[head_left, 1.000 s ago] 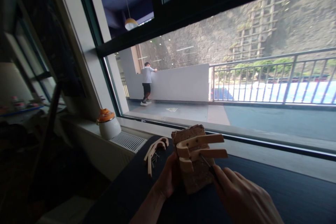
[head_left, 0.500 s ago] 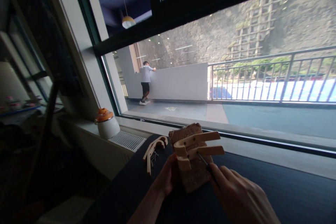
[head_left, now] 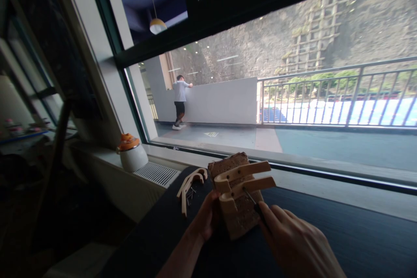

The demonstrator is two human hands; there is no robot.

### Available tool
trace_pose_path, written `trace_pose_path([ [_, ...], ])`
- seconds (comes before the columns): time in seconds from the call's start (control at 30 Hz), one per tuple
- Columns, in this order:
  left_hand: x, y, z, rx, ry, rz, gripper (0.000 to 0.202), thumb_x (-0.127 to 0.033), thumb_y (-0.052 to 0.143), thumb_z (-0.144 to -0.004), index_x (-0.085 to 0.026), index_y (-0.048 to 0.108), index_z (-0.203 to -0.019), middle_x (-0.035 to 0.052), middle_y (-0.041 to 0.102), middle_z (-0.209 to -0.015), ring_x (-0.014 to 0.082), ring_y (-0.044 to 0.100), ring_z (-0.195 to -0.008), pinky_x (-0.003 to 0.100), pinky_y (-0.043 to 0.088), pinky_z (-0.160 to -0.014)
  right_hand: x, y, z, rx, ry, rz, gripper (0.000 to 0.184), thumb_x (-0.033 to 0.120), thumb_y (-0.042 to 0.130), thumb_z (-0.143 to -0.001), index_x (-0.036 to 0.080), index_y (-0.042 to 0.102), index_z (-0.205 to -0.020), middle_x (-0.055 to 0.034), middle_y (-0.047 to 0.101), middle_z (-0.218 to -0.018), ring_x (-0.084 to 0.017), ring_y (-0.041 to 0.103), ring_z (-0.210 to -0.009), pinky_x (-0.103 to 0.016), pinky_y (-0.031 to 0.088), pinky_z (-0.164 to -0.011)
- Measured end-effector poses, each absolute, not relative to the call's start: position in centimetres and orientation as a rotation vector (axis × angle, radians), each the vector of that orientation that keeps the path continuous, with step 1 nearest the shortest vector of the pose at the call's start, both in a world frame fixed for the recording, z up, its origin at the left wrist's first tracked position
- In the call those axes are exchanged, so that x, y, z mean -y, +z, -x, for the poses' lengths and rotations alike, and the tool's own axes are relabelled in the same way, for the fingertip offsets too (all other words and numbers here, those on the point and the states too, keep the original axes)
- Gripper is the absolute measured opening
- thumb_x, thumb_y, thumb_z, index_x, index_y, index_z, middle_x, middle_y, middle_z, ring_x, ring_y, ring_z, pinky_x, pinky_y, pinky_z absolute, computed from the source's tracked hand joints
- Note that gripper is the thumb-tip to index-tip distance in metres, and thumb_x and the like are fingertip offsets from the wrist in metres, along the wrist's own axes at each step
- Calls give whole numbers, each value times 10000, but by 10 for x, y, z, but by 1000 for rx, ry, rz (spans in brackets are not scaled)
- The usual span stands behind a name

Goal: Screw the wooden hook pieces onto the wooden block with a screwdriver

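A brown block full of small holes (head_left: pixel 243 221) stands tilted on the dark table, with two pale wooden hooks (head_left: pixel 247 170) lying across its face. My left hand (head_left: pixel 208 215) is closed around the block's left side; its fingertips are hidden behind it. In my right hand (head_left: pixel 286 230) is a screwdriver (head_left: pixel 258 209) with a dark handle. Its thin shaft points up and left, and the tip meets a hole in the lower hook. Left of the block lie more wooden hooks (head_left: pixel 189 182), beside several loose screws (head_left: pixel 190 193).
The dark table (head_left: pixel 325 217) runs along a window sill. On the ledge at left stand a white pot with an orange lid (head_left: pixel 132 154) and a vent grille (head_left: pixel 156 174). Beyond the glass, a person (head_left: pixel 180 100) leans on a white wall, with a railing (head_left: pixel 325 95) farther right.
Almost nothing differs. The hooks and block have shifted very slightly left in view, and the screwdriver stays at the same hole.
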State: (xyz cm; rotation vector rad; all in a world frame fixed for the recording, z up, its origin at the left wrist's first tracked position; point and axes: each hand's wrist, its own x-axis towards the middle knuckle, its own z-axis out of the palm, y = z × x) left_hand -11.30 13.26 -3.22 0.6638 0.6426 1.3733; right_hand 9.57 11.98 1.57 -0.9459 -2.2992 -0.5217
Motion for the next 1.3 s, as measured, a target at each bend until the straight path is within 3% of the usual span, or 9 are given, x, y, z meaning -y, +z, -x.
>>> trace_pose_path([
  [0.2,-132,-31,112,-713,1417,-677,478,-377,687,-734,-156,622,-1152,100,721,-1004,298,642,-1021,393,470,-917,-120,20,-98,2299,-499,955,329,-17,463,-722,173,577,-965,4,588,-698,-145,606,-573,-235,355,-449],
  [0.43,-129,-27,112,-586,1383,-721,487,-309,666,-700,-163,615,-1162,93,701,-1056,312,624,-1046,411,447,-938,-122,22,-104,2237,-502,887,361,28,419,-775,186,513,-1086,22,620,-727,-131,620,-564,-240,387,-479],
  [0.7,-132,-41,118,-638,1363,-933,644,-53,730,-576,-200,606,-1191,73,668,-1129,299,572,-1122,343,455,-911,-124,18,-101,2271,-416,946,320,36,454,-753,223,515,-1005,24,638,-736,-144,635,-592,-242,395,-476],
  [0.87,-133,-42,114,-794,1422,-990,554,-135,828,-594,-181,644,-1115,88,689,-1080,296,615,-1045,337,488,-860,-125,17,-102,2272,-438,957,366,41,447,-773,211,505,-1092,13,654,-786,-148,643,-616,-249,416,-490],
  [1.1,-131,-33,104,-851,1510,-970,531,-241,820,-654,-209,626,-1147,70,686,-1114,276,588,-1106,319,485,-885,-124,24,-111,2214,-494,923,253,121,396,-842,236,532,-1022,-15,655,-821,-157,638,-601,-254,460,-478],
  [1.3,-130,-32,101,-905,1556,-908,510,-268,826,-633,-211,647,-1107,55,702,-1074,260,607,-1075,297,494,-854,-125,27,-110,2227,-544,880,329,64,390,-801,206,538,-1059,-27,643,-812,-162,635,-618,-258,488,-510],
])
